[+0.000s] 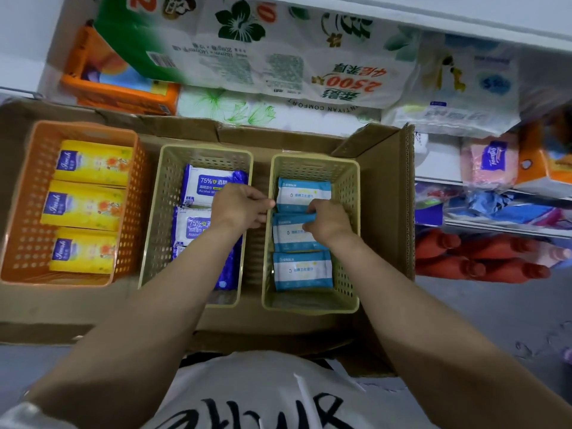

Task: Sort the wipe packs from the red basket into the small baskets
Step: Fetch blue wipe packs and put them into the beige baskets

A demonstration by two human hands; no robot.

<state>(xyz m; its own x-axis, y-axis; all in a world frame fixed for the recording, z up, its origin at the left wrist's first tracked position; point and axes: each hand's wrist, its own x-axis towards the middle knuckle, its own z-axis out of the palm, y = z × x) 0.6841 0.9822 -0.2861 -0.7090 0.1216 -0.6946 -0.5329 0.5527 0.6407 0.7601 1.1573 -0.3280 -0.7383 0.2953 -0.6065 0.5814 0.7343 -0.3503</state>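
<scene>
1. Here the task's thing was the middle light-blue wipe pack (294, 233) in the right beige basket (351, 193), lying between a far pack (305, 193) and a near pack (303, 270) of the same kind.
2. The right hand (328, 222) pinched the far edge of that middle pack, fingers curled round it. The left hand (240, 209) gripped the left rim of the same basket, fingers hooked over the wall.
3. As a judgement, the pack was being settled into its row. The risk was that a pull on its edge would ride it up over the far pack, since the two touched, or that the steadying hand would drag the light basket sideways.
4. Just left, the middle beige basket (167, 187) held dark-blue alcohol wipe packs (210, 184), partly hidden by the left forearm. An elbow dropped there could shove them.
5. Further left, the orange basket (24, 212) held three yellow packs (89, 207). All three baskets sat in a cardboard box (387, 212).
6. No red basket was in view. Shelves of tissue bundles (278, 57) crowded close behind the box.
</scene>
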